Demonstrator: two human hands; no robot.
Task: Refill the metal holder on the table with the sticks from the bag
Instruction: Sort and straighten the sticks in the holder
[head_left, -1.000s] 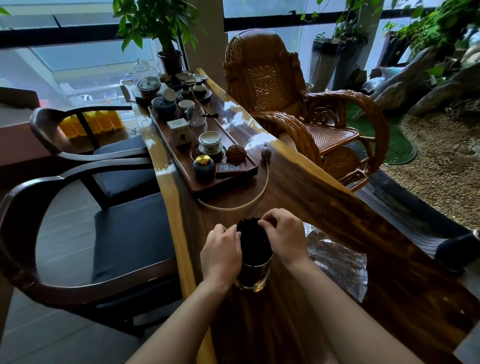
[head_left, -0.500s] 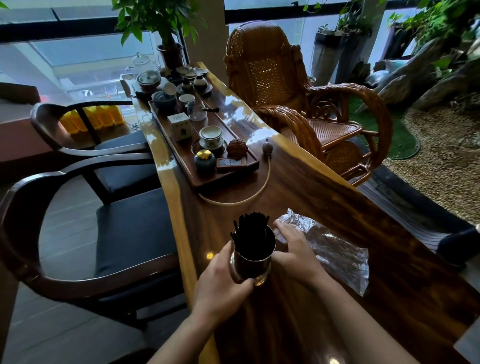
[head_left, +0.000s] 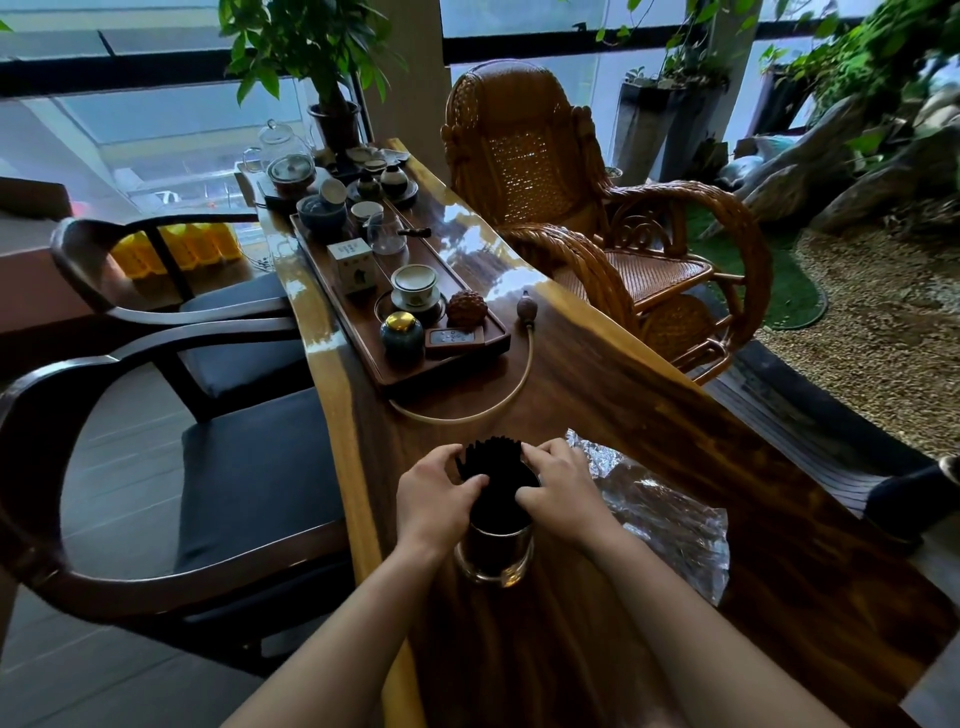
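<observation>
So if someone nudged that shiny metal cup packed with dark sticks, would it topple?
Possibly. The metal holder looks narrow, and the sticks rise well above its rim, so it is probably top-heavy. The polished table may let it slide first. Both hands flank the bundle.

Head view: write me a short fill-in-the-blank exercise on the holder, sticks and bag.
1. The dark sticks stand in a ____ holder.
2. Both the left hand and the right hand touch the ____.
3. The crumpled bag lies to the holder's ____.

Missing words: metal; sticks; right
</observation>
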